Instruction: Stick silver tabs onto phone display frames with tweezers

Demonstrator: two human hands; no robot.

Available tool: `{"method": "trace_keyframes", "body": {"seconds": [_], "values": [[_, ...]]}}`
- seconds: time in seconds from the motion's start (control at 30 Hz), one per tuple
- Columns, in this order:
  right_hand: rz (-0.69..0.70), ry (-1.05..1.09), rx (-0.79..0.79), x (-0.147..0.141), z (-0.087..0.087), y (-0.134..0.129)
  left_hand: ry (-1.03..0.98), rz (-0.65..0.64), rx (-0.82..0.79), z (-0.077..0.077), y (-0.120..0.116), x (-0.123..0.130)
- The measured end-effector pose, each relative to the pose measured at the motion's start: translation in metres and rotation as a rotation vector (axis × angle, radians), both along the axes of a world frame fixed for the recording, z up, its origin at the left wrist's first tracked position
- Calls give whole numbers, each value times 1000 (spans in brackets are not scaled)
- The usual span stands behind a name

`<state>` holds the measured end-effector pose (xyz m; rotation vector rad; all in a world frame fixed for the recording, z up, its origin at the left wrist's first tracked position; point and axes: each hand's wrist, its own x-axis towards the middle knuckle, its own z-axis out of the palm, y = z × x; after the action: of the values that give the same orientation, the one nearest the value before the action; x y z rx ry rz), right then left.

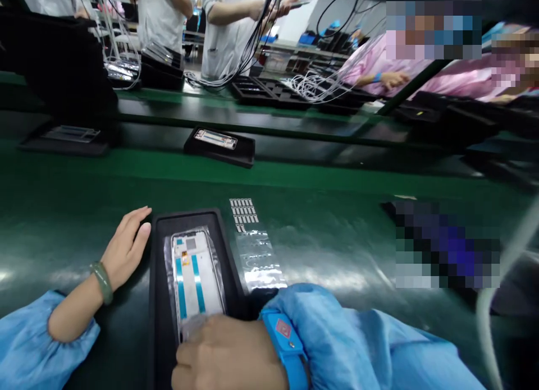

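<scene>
A black tray (227, 266) lies on the green bench, holding a phone frame (209, 275) with blue strips, on clear film. My left hand (127, 248) rests beside the tray's left edge, fingers stretched out and empty. Over the lower end of the phone frame is my right hand (223, 351), its fingers curled, at a bit of clear film; what its fingertips hold is hidden. Right of the tray lies a clear sheet (259, 258) with rows of small pale stickers (243, 211) at its top.
Farther back, a small black tray (244, 154) bears another phone frame, and a dark tray (63, 146) sits at the left. A blurred dark object (442, 244) and a white cable (486, 317) are at the right. People stand across the bench.
</scene>
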<state>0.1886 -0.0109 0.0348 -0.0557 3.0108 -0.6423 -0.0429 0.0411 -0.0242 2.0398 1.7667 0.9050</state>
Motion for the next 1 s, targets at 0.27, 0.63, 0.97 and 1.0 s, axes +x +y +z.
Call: {"method": "trace_keyframes", "body": {"seconds": [0.27, 0.63, 0.97, 1.0], "values": [[-545, 497, -628, 44, 16, 48, 263, -260, -71, 1, -10, 0], [-1599, 843, -1099, 103, -39, 112, 402, -632, 71, 43, 9, 76], [-1671, 805, -1001, 87, -48, 111, 510, -723, -10, 23, 37, 137], [-1670, 808, -1000, 86, -49, 112, 503, -722, -12, 21, 37, 136]]}}
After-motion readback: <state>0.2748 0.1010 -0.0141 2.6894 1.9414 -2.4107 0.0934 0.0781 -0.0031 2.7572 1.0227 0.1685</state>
